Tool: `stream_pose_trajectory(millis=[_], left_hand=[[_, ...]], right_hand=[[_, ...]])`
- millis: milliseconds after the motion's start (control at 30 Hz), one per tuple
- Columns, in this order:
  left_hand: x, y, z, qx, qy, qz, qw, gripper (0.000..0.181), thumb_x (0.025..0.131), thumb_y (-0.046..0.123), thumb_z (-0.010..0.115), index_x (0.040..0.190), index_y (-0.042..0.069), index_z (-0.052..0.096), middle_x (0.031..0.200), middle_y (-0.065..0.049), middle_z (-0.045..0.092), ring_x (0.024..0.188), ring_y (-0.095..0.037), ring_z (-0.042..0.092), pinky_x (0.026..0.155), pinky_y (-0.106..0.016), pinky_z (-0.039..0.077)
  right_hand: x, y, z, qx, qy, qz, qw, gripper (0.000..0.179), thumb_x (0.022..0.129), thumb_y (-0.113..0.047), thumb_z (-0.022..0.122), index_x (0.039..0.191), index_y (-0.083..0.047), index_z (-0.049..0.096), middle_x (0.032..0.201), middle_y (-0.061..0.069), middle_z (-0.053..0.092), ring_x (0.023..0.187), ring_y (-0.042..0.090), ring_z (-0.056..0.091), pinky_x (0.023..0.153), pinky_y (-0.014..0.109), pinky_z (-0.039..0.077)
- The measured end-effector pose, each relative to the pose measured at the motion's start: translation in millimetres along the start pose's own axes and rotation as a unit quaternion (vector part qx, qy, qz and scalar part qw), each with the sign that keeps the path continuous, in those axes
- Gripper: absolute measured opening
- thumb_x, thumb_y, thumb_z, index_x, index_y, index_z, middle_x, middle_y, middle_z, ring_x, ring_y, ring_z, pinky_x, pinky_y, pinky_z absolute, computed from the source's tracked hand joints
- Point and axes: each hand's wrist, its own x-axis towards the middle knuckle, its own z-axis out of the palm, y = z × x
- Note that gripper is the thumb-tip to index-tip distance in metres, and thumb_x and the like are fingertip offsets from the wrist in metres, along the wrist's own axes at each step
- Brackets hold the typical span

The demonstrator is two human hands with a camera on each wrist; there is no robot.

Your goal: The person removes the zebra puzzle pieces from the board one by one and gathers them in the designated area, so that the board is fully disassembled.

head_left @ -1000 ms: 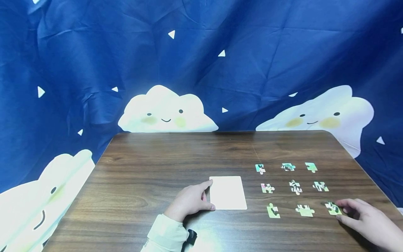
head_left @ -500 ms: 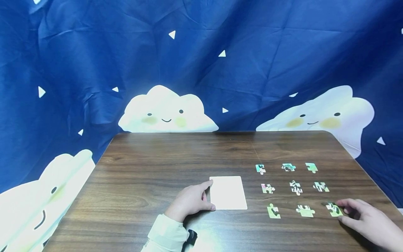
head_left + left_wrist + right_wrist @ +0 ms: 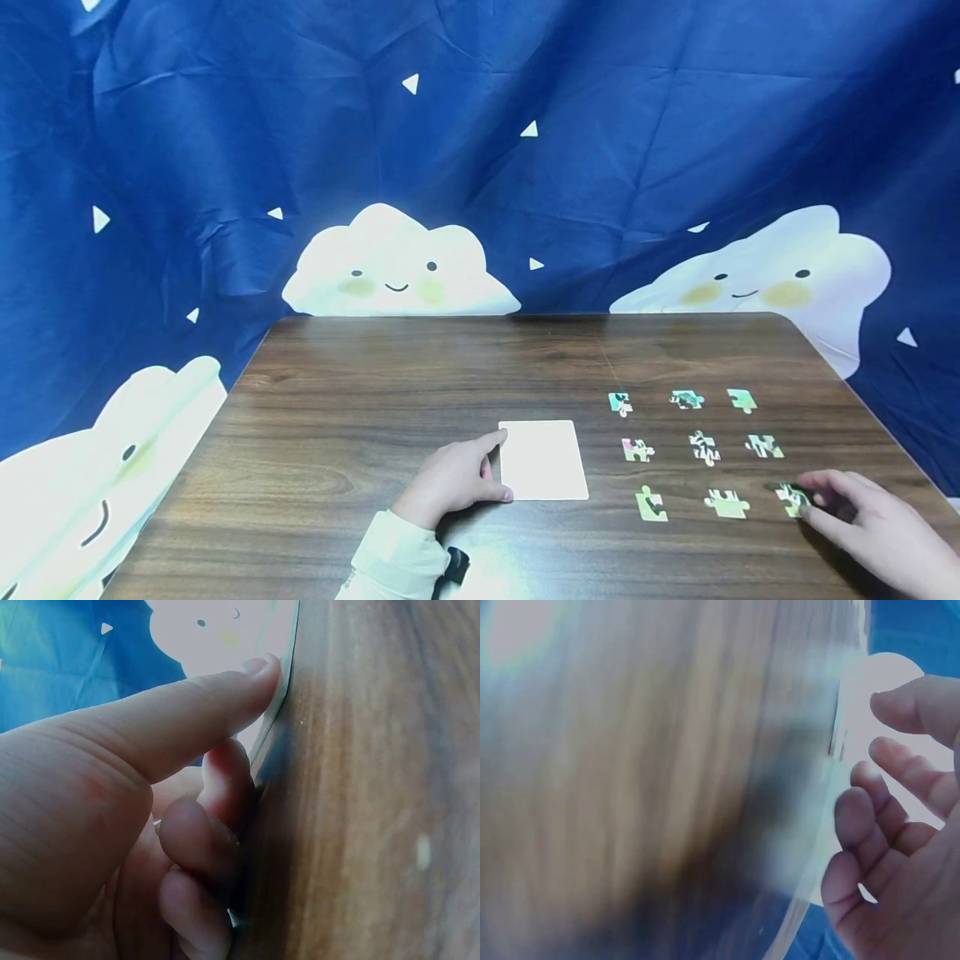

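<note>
A white square board (image 3: 543, 460) lies flat on the table. My left hand (image 3: 447, 482) rests at its left side, with index finger and thumb touching the upper and lower left corners. In the left wrist view the thumb (image 3: 187, 712) lies straight along the edge. Right of the board, several jigsaw pieces with green and black-and-white print are laid in rows. My right hand (image 3: 862, 517) is at the front right jigsaw piece (image 3: 792, 502), thumb and index finger spread at its right edge. The right wrist view shows these fingertips apart, with nothing seen between them.
The dark wood table (image 3: 337, 400) has its right edge close to my right hand. A blue curtain (image 3: 480, 150) with white clouds hangs behind it. Other jigsaw pieces, such as the centre one (image 3: 704, 447) and the front middle one (image 3: 726, 502), lie separately.
The right hand and the front right jigsaw piece have shifted slightly, first right, then back left. My left hand and the white board have not moved.
</note>
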Motion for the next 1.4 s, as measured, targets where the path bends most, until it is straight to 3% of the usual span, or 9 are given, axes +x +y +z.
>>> stream_pose_trajectory(millis=[200, 400, 633, 833, 967, 1067, 1167, 1267, 1400], left_hand=[[1.7, -1.5, 1.1, 0.001, 0.001, -0.001, 1.0, 0.082, 0.077, 0.038, 0.085, 0.148, 0.016, 0.051, 0.064, 0.016, 0.056, 0.057, -0.003, 0.05, 0.063, -0.027, 0.043], [0.8, -1.2, 0.6, 0.0, 0.003, 0.004, 1.0, 0.082, 0.077, 0.038, 0.086, 0.148, 0.016, 0.051, 0.065, 0.015, 0.056, 0.057, -0.003, 0.05, 0.063, -0.027, 0.043], [2.6, -2.7, 1.5, -0.005, 0.002, 0.008, 1.0, 0.08, 0.078, 0.038, 0.085, 0.147, 0.016, 0.051, 0.064, 0.016, 0.056, 0.057, -0.002, 0.05, 0.062, -0.026, 0.043], [2.2, -9.9, 5.0, -0.04, 0.016, 0.021, 0.9989, 0.082, 0.08, 0.042, 0.081, 0.15, 0.016, 0.047, 0.067, 0.016, 0.058, 0.058, -0.002, 0.051, 0.066, -0.026, 0.044], [-1.5, -16.6, 8.5, -0.077, 0.06, 0.032, 0.9947, 0.074, 0.086, 0.041, 0.075, 0.149, 0.014, 0.047, 0.071, 0.016, 0.057, 0.056, -0.001, 0.049, 0.063, -0.025, 0.045], [-6.0, -18.4, 9.9, -0.104, 0.118, 0.046, 0.9865, 0.06, 0.09, 0.032, 0.072, 0.144, 0.012, 0.053, 0.076, 0.014, 0.056, 0.056, -0.001, 0.049, 0.059, -0.023, 0.045], [-12.3, -16.9, 9.5, -0.11, 0.187, 0.058, 0.9745, 0.049, 0.089, 0.023, 0.072, 0.136, 0.011, 0.059, 0.081, 0.011, 0.057, 0.063, -0.002, 0.051, 0.061, -0.023, 0.046], [-21.4, -14.3, 7.4, -0.075, 0.247, 0.07, 0.9635, 0.044, 0.087, 0.021, 0.074, 0.129, 0.012, 0.064, 0.091, 0.008, 0.06, 0.075, -0.007, 0.057, 0.068, -0.026, 0.049], [-34.8, -11.4, 2.2, -0.001, 0.293, 0.097, 0.9513, 0.043, 0.085, 0.025, 0.076, 0.125, 0.013, 0.066, 0.108, 0.0, 0.064, 0.092, -0.016, 0.063, 0.082, -0.039, 0.051]], right_hand=[[3.7, -20, 3, 0.002, 0.026, 0.018, 0.9995, 0.026, 0.079, -0.01, 0.082, 0.102, -0.006, 0.069, 0.088, -0.004, 0.062, 0.076, -0.011, 0.045, 0.064, 0.011, 0.034], [3.1, -41, 11, 0.049, 0.079, -0.017, 0.9955, 0.027, 0.079, -0.005, 0.08, 0.104, -0.01, 0.069, 0.085, -0.019, 0.055, 0.073, -0.006, 0.047, 0.062, 0.013, 0.035], [9.0, -61, 20, 0.087, 0.118, -0.07, 0.9867, 0.034, 0.071, 0.008, 0.078, 0.101, -0.006, 0.069, 0.082, -0.017, 0.055, 0.075, -0.005, 0.046, 0.064, 0.016, 0.034], [12.7, -81, 28, 0.078, 0.138, -0.107, 0.9815, 0.041, 0.065, 0.008, 0.08, 0.101, -0.009, 0.069, 0.084, -0.016, 0.054, 0.074, -0.005, 0.047, 0.064, 0.016, 0.036], [16.2, -100, 36, 0.086, 0.133, -0.109, 0.9813, 0.046, 0.067, 0.007, 0.082, 0.108, -0.009, 0.069, 0.097, -0.007, 0.059, 0.084, -0.008, 0.054, 0.074, 0.007, 0.04], [20.5, -115, 41, 0.09, 0.143, -0.128, 0.9773, 0.052, 0.065, 0.005, 0.082, 0.114, -0.004, 0.067, 0.107, 0.003, 0.061, 0.098, -0.006, 0.053, 0.09, 0.004, 0.035], [25.0, -129, 44, 0.084, 0.15, -0.151, 0.9736, 0.061, 0.065, 0.0, 0.082, 0.122, 0.001, 0.063, 0.116, 0.011, 0.061, 0.11, 0.009, 0.05, 0.102, 0.007, 0.025], [27.0, -140, 47, 0.067, 0.129, -0.154, 0.9773, 0.071, 0.066, -0.012, 0.086, 0.132, -0.002, 0.059, 0.131, 0.015, 0.058, 0.118, 0.025, 0.051, 0.107, 0.033, 0.031], [25.7, -154, 53, 0.033, 0.083, -0.146, 0.9852, 0.079, 0.071, -0.03, 0.086, 0.141, -0.009, 0.055, 0.151, 0.013, 0.045, 0.131, 0.039, 0.045, 0.103, 0.061, 0.028]])
